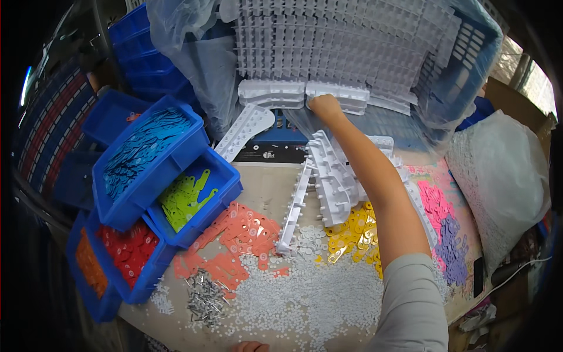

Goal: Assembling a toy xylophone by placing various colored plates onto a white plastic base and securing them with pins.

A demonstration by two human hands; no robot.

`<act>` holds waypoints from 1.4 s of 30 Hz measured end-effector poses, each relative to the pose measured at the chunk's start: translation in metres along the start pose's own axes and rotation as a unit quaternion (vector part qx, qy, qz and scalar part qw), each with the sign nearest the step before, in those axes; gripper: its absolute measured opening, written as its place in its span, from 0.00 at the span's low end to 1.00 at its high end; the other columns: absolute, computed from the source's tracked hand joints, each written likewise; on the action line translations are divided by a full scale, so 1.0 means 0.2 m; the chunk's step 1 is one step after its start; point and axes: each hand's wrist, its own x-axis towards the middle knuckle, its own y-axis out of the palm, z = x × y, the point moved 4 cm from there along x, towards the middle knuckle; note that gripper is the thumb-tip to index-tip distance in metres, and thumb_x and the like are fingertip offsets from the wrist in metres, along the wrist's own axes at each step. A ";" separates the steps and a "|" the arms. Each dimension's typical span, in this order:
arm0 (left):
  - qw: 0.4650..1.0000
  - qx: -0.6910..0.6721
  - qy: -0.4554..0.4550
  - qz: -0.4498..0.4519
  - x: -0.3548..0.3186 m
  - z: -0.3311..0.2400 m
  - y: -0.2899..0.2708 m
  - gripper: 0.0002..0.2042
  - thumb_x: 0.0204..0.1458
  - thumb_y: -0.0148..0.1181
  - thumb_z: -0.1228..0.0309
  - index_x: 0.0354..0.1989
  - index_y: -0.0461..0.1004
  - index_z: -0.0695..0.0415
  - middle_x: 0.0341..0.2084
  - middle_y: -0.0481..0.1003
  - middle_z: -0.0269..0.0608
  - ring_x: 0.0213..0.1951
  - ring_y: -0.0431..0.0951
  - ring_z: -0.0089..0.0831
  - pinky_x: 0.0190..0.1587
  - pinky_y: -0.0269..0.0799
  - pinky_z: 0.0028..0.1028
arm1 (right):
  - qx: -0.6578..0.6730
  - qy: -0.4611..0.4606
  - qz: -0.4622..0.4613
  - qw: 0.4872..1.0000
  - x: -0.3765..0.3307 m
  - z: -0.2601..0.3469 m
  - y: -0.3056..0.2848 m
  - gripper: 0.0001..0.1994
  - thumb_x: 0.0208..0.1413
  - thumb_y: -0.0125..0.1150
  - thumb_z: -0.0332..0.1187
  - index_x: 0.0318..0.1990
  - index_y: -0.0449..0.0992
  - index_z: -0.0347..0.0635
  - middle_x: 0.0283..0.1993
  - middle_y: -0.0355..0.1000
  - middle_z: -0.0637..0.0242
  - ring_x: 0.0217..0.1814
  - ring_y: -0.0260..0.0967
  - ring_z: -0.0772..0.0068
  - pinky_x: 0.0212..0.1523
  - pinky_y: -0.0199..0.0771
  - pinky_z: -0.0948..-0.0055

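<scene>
My right arm stretches far across the table. My right hand (325, 105) is closed, fingers curled at the left end of a white studded plastic strip (350, 104) in the front row of stacked strips. A similar white strip (272, 95) lies just left of it. Under my forearm several loose white strips (331, 188) with pegs lie in a pile. Only the knuckles of my left hand (251, 347) show at the lower edge, and its fingers are mostly cut off. Near it are silver metal pins (206, 299) and many small whitish round pieces (311, 299).
A plastic-lined blue crate (451, 76) holds the stacked strips. Blue bins (205, 217) at left contain blue, green, red and orange pieces. Coral pieces (246, 232), yellow pieces (355, 232), pink pieces (434, 205) and purple pieces (451, 249) lie on the table. A filled clear bag (498, 182) stands at right.
</scene>
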 end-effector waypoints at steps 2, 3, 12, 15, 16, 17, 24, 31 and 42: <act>1.000 -0.024 0.001 -0.008 0.03 -0.01 0.02 0.11 0.49 0.63 0.68 0.41 0.79 0.54 0.41 0.75 0.44 0.48 0.73 0.48 0.52 0.67 0.49 | -0.041 0.016 0.019 0.999 0.02 -0.05 0.16 0.08 0.53 0.59 0.33 0.37 0.82 0.45 0.29 0.81 0.58 0.33 0.82 0.53 0.32 0.82 0.49; 1.000 -0.023 0.003 -0.003 0.02 -0.01 0.02 0.12 0.49 0.62 0.67 0.41 0.79 0.54 0.42 0.74 0.44 0.49 0.73 0.48 0.53 0.66 0.49 | -0.072 0.029 0.032 0.997 0.03 -0.02 0.20 0.08 0.53 0.58 0.33 0.37 0.81 0.44 0.29 0.81 0.57 0.31 0.82 0.53 0.29 0.81 0.45; 0.999 -0.003 0.012 0.049 -0.01 -0.01 0.02 0.18 0.47 0.60 0.60 0.46 0.77 0.54 0.48 0.71 0.45 0.54 0.69 0.47 0.57 0.62 0.50 | -0.082 0.178 0.046 0.979 -0.03 0.11 0.15 0.05 0.56 0.57 0.32 0.36 0.78 0.44 0.32 0.81 0.58 0.35 0.83 0.57 0.31 0.82 0.57; 0.968 -0.227 -0.095 -0.050 -0.08 -0.02 0.12 0.15 0.50 0.62 0.67 0.45 0.77 0.60 0.47 0.73 0.50 0.52 0.72 0.50 0.54 0.66 0.49 | -0.051 0.141 0.003 0.989 -0.01 0.04 0.19 0.05 0.56 0.57 0.31 0.36 0.79 0.45 0.34 0.81 0.58 0.37 0.83 0.55 0.33 0.83 0.54; 0.866 -0.429 -0.203 -0.159 -0.14 0.02 0.17 0.13 0.53 0.63 0.73 0.45 0.76 0.66 0.46 0.75 0.55 0.49 0.75 0.53 0.51 0.70 0.49 | -0.047 0.145 0.004 0.988 0.01 0.05 0.19 0.05 0.56 0.57 0.31 0.37 0.79 0.45 0.34 0.81 0.57 0.38 0.83 0.54 0.35 0.83 0.57; 0.866 -0.426 -0.205 -0.162 -0.19 0.04 0.20 0.13 0.53 0.63 0.73 0.45 0.76 0.66 0.46 0.75 0.55 0.49 0.75 0.53 0.51 0.70 0.49 | -0.043 0.143 0.002 0.989 0.01 0.07 0.18 0.05 0.56 0.57 0.31 0.37 0.79 0.45 0.34 0.81 0.57 0.38 0.83 0.54 0.35 0.83 0.57; 0.998 -0.024 0.027 0.060 0.04 -0.03 0.00 0.18 0.47 0.60 0.61 0.45 0.76 0.55 0.48 0.71 0.46 0.53 0.69 0.48 0.55 0.63 0.50 | -0.098 0.087 -0.072 0.989 -0.08 -0.06 0.08 0.03 0.50 0.60 0.31 0.31 0.77 0.45 0.29 0.80 0.60 0.32 0.81 0.57 0.27 0.82 0.57; 0.996 -0.076 0.033 0.022 0.02 -0.01 -0.02 0.18 0.48 0.60 0.62 0.44 0.75 0.60 0.46 0.71 0.49 0.48 0.70 0.50 0.51 0.65 0.52 | -0.093 0.066 -0.037 0.993 -0.47 0.14 -0.53 0.07 0.51 0.59 0.29 0.38 0.73 0.48 0.29 0.74 0.59 0.31 0.78 0.57 0.30 0.78 0.60; 0.978 -0.202 -0.039 -0.038 -0.02 0.00 0.07 0.15 0.49 0.61 0.67 0.44 0.75 0.60 0.44 0.72 0.49 0.47 0.71 0.50 0.50 0.66 0.52 | -0.128 0.053 -0.058 0.989 -1.16 0.08 -1.01 0.12 0.51 0.61 0.31 0.44 0.73 0.52 0.32 0.69 0.64 0.35 0.73 0.62 0.32 0.74 0.63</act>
